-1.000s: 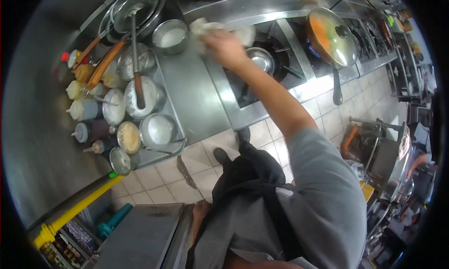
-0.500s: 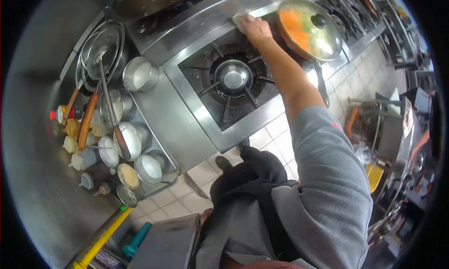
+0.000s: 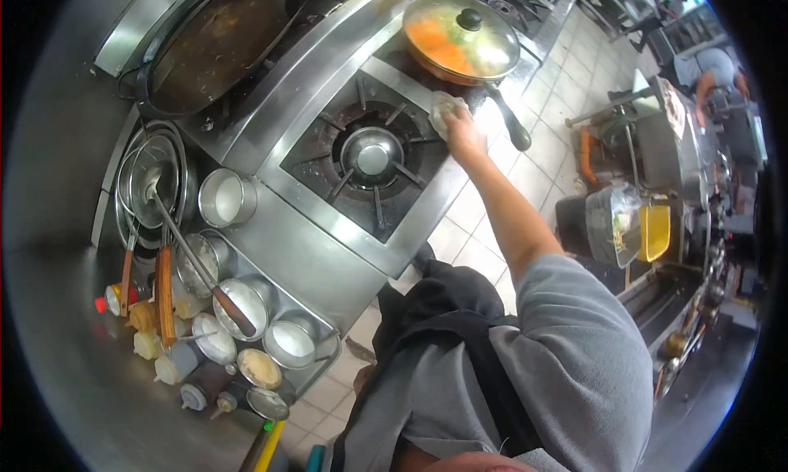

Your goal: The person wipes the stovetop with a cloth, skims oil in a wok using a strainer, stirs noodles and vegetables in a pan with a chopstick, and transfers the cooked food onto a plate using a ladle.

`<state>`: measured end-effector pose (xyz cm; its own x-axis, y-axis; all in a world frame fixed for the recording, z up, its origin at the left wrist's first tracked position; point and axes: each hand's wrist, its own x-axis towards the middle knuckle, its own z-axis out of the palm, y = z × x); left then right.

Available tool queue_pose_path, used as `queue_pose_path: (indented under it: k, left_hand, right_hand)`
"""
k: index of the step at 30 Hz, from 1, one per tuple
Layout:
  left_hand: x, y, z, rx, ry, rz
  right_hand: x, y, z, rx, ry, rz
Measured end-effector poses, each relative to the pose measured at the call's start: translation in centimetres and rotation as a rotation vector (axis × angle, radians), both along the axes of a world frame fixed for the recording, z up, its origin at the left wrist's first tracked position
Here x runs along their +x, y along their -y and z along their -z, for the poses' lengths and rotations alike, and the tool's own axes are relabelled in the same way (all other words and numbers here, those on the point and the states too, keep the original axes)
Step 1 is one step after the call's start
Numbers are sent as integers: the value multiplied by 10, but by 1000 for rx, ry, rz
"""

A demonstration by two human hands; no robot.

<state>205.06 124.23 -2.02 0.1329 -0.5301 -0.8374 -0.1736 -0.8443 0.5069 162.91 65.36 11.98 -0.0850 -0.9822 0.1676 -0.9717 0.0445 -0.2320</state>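
My right hand is closed on a pale cloth, pressed to the stove's steel edge beside the burner. Close by, a lidded frying pan holds orange and green food under a glass lid with a black knob. Its dark handle points towards the floor, just right of the cloth. To the left of my hand is a burner with a round metal centre and black grate bars. A small part of my left hand shows beside my apron; its fingers are hidden.
On the left, a tray carries metal pots, squeeze bottles and bowls, with a ladle across them. A large dark pan stands at the back left. Past the tiled floor, a yellow container and a distant person appear.
My right hand has moved the cloth from the back of the burner, left of the lidded pan, to the front edge near its handle. The camera view has shifted.
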Motion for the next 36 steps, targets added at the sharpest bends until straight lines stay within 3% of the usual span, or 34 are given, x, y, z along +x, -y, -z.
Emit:
queue_pose_path:
  k: [6,10,12,14,16,17,18,19,20,21,23,26,28,31,32,33,34,35,36]
  left_hand:
    - [26,11,7,19,4,96]
    - [31,27,-1,41,31,119]
    - [30,38,-8,51,49,129]
    - [23,51,-16,54,63,136]
    - [10,67,-30,62,82,139]
    - [4,73,-37,68,94,139]
    - [-6,82,-43,74,104,138]
    - [-15,92,-49,78,115,136]
    - [-25,100,-54,86,126,131]
    - [-35,108,-59,93,139,125]
    - [-56,126,-63,95,161,111]
    - [-81,136,-74,114,189,94]
    - [-92,140,-80,121,195,108]
    - [-105,157,-88,114,193,110]
    - [-109,161,-91,112,192,113]
    - [-110,163,-93,111,192,115]
    - [-110,165,-96,110,191,121]
    - [-110,167,-97,108,191,130]
    - [-109,166,-100,108,194,137]
  right_hand:
    - [-24,-60,-9,107,64,289]
    - [23,-121,-32,192,181,-23]
    - [21,-142,-32,124,232,-233]
    - [3,-137,-26,41,242,-290]
    - [-24,-116,-19,71,239,-267]
    - [-44,-100,-8,-50,259,-222]
    - [-64,-79,-22,203,254,-88]
    - [-101,-60,26,-171,193,-115]
    - [-117,-33,-10,63,440,105]
    - [-168,2,44,-178,278,-28]
    - [-243,78,58,-235,187,142]
    - [-319,166,37,-27,98,310]
    - [-321,177,41,-93,68,309]
    - [-243,97,33,-136,60,178]
    - [-218,63,66,-334,233,-59]
    - [-184,17,31,-68,367,-108]
    - [-172,-16,33,12,367,-370]
    - [-165,-25,-19,104,331,-489]
    - [-172,-18,-12,106,339,-486]
